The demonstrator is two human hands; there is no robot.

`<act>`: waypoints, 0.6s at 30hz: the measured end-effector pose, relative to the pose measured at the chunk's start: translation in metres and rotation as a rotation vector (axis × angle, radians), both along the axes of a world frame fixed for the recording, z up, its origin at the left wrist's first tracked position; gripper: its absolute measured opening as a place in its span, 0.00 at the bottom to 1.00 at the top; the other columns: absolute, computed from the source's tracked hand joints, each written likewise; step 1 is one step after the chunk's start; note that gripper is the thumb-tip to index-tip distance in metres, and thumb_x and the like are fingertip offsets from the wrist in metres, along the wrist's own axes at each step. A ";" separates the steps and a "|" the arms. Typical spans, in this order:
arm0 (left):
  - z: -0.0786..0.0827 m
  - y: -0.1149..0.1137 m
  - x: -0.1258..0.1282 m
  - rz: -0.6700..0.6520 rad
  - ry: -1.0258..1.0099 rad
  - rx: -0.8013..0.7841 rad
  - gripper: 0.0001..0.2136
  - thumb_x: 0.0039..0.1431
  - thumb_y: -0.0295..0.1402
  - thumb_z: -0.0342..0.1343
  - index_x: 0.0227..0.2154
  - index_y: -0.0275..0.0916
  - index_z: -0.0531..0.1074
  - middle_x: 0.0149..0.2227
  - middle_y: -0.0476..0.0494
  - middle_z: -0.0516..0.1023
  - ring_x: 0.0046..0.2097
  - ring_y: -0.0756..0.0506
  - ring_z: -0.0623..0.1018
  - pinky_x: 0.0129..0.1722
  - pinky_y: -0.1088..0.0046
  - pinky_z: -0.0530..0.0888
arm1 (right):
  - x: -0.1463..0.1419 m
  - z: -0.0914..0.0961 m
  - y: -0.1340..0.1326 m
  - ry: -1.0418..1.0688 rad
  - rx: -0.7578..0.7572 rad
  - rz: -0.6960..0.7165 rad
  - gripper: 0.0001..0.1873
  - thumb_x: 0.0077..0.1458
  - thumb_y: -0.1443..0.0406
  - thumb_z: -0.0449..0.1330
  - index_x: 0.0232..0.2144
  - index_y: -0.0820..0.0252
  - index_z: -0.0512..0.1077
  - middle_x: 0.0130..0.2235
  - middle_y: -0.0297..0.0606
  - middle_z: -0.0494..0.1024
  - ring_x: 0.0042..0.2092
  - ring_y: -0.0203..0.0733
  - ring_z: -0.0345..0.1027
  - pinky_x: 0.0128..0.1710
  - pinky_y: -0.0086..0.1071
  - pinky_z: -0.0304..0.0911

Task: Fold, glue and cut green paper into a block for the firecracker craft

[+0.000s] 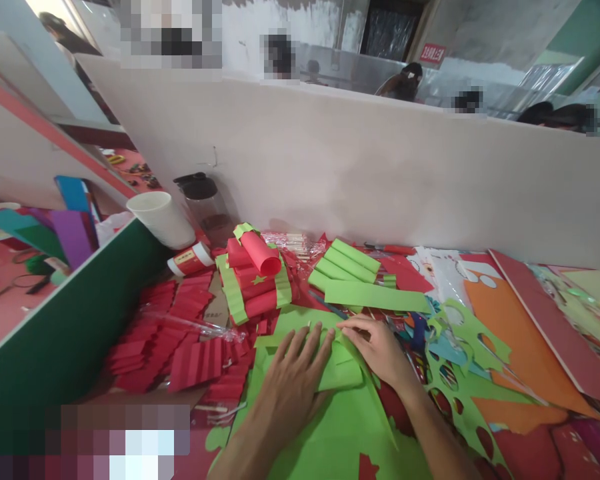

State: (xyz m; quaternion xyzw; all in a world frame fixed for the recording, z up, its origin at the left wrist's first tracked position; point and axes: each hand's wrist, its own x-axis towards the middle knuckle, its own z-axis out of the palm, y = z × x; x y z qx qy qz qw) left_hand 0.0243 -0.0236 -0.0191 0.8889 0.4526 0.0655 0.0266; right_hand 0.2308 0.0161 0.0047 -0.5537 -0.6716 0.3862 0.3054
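My left hand (293,377) lies flat with fingers stretched out on a folded piece of green paper (345,375). Larger green sheets (325,443) spread beneath it. At the far right edge of the folded piece, my right hand (377,347) is closed in a pinch on the green paper. Just beyond the hands lies a green paper strip (375,297), with pleated green paper (347,263) behind it. Rolled red paper (263,253) with green bands sits up and to the left of my left hand.
Pleated red paper pieces (180,360) pile up at left, near a white cup (163,217) and a dark-lidded bottle (205,200). Cut-out green scraps (455,387), scissors (520,380) and orange paper (510,333) lie right. A white partition (380,173) stands behind; people sit beyond it.
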 end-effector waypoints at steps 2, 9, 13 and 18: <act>-0.002 0.000 0.000 0.001 0.004 -0.008 0.40 0.62 0.52 0.51 0.70 0.44 0.40 0.69 0.38 0.52 0.66 0.32 0.60 0.63 0.48 0.61 | -0.005 -0.002 0.001 -0.013 0.047 -0.002 0.13 0.63 0.58 0.57 0.39 0.55 0.80 0.42 0.41 0.80 0.46 0.46 0.73 0.51 0.37 0.65; 0.003 -0.001 0.000 -0.001 0.015 -0.036 0.42 0.60 0.50 0.55 0.70 0.44 0.40 0.69 0.38 0.52 0.67 0.33 0.59 0.63 0.49 0.61 | 0.013 0.001 0.001 0.000 -0.006 0.145 0.10 0.63 0.60 0.56 0.39 0.55 0.77 0.44 0.39 0.77 0.47 0.44 0.71 0.50 0.35 0.64; 0.006 -0.001 -0.001 -0.002 0.019 -0.026 0.39 0.61 0.50 0.55 0.69 0.44 0.45 0.69 0.37 0.55 0.66 0.32 0.60 0.62 0.49 0.61 | 0.012 0.004 0.009 -0.059 -0.019 0.177 0.08 0.61 0.59 0.58 0.33 0.56 0.74 0.38 0.37 0.76 0.43 0.44 0.70 0.46 0.35 0.63; 0.002 0.000 -0.001 -0.020 -0.003 -0.001 0.36 0.61 0.54 0.50 0.67 0.41 0.52 0.69 0.37 0.54 0.66 0.32 0.61 0.62 0.49 0.61 | 0.001 -0.003 0.015 -0.055 -0.080 0.105 0.12 0.60 0.57 0.58 0.30 0.58 0.72 0.34 0.36 0.77 0.39 0.44 0.71 0.42 0.34 0.64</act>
